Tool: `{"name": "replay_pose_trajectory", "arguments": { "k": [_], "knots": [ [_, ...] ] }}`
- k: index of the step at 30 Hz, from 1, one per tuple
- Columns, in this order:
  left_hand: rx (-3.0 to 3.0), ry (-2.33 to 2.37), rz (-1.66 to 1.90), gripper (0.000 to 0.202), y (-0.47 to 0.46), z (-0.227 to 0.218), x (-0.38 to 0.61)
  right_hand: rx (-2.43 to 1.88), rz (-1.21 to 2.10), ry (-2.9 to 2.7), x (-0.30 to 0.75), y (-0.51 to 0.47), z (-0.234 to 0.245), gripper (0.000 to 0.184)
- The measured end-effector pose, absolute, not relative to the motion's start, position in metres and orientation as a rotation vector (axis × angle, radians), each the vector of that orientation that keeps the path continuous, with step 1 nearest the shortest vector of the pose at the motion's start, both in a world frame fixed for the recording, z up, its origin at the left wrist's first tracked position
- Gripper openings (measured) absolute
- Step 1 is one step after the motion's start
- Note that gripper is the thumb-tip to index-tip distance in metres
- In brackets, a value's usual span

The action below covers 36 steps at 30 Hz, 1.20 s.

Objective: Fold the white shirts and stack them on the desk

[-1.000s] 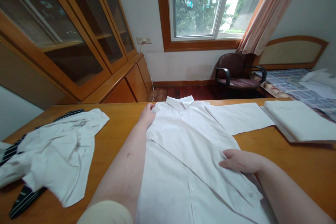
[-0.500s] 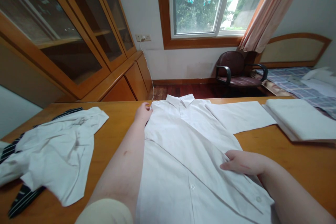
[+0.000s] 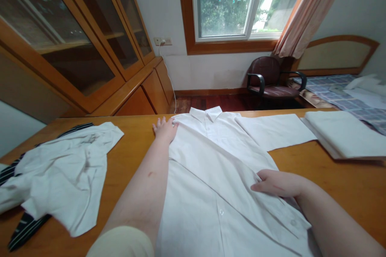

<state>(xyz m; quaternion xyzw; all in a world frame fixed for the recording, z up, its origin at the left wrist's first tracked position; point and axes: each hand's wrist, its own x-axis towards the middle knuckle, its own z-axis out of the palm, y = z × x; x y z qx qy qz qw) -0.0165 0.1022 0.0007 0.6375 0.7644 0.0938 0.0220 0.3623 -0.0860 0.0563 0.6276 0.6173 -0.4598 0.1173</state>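
A white button-up shirt [image 3: 211, 168] lies flat on the wooden table [image 3: 331, 176], collar toward the window, one sleeve spread to the right. My left hand [image 3: 165, 128] rests at the shirt's left shoulder near the collar, fingers spread flat, partly on the table. My right hand [image 3: 276, 182] lies on the shirt's right side over a diagonal fold, fingers together and pressed down on the cloth, holding nothing.
A crumpled white shirt [image 3: 66, 168] with a dark striped tie [image 3: 27, 225] lies at the left. Folded white cloth [image 3: 343, 132] sits at the right. Wooden cabinets [image 3: 90, 48], a dark armchair [image 3: 271, 80] and a bed [image 3: 346, 88] stand beyond the table.
My left hand's fingers have spread out flat at the shirt's shoulder, where they were curled at the edge before. My right hand has stayed on the fold.
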Motion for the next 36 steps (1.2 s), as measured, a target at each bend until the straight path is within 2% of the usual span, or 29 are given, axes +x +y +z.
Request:
{"name": "replay_pose_trajectory", "arguments": {
  "k": [6, 9, 14, 18, 23, 36],
  "knots": [
    [1.996, 2.312, 0.471, 0.06, 0.101, 0.011, -0.015, 1.88, -1.432, 1.79, 0.365, -0.084, 0.061, 0.034],
    [1.978, 2.453, 0.567, 0.048, 0.097, 0.019, -0.009, 1.957, -1.583, 1.849, 0.364, -0.083, 0.058, 0.033],
    [2.301, 2.205, 0.23, 0.033, 0.092, 0.023, 0.006, 2.127, -1.39, 2.035, 0.357, -0.079, 0.049, 0.035],
    [2.364, 1.99, 0.055, 0.045, 0.092, 0.016, 0.015, 2.078, -1.343, 2.07, 0.359, -0.078, 0.045, 0.035],
    [2.212, 2.001, -0.009, 0.065, 0.095, 0.004, 0.009, 2.032, -1.373, 2.085, 0.362, -0.079, 0.043, 0.036],
    [2.059, 2.151, 0.095, 0.06, 0.109, -0.009, -0.017, 2.151, -1.058, 1.986, 0.363, -0.076, 0.049, 0.033]
  ]
}}
